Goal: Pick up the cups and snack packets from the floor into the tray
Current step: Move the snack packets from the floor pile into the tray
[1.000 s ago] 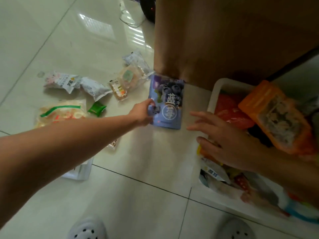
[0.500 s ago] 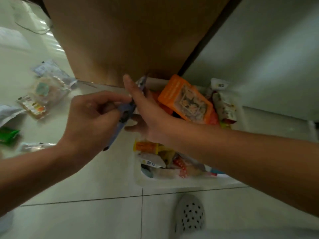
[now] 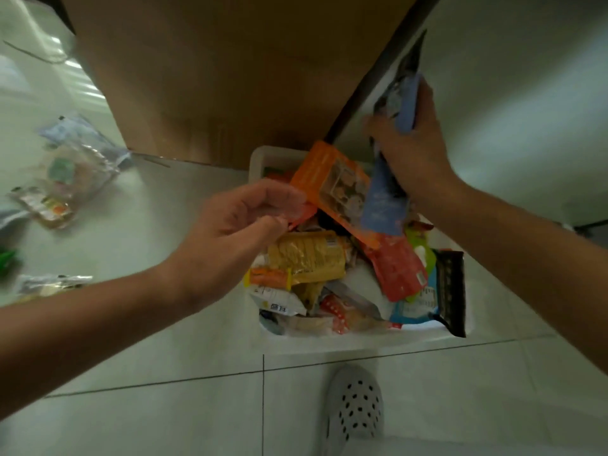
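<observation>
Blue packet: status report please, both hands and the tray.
Right hand grips blue packet above tray. Left hand at orange packet edge, grip unclear. Tray heaped full; loose packets on floor.

My right grip [image 3: 414, 149] curls round a pale blue plastic snack packet [image 3: 383, 209], holding it upright over the far right side of the white plastic tray [image 3: 362, 340], which is heaped with packets. My left grip [image 3: 230, 232] hovers at the tray's left rim, fingertips beside an orange windowed packet [image 3: 332, 182]; I cannot tell whether they pinch anything. Clear-wrapped packets [image 3: 65, 169] lie on the pale tiled floor [image 3: 164, 324] to the left.
</observation>
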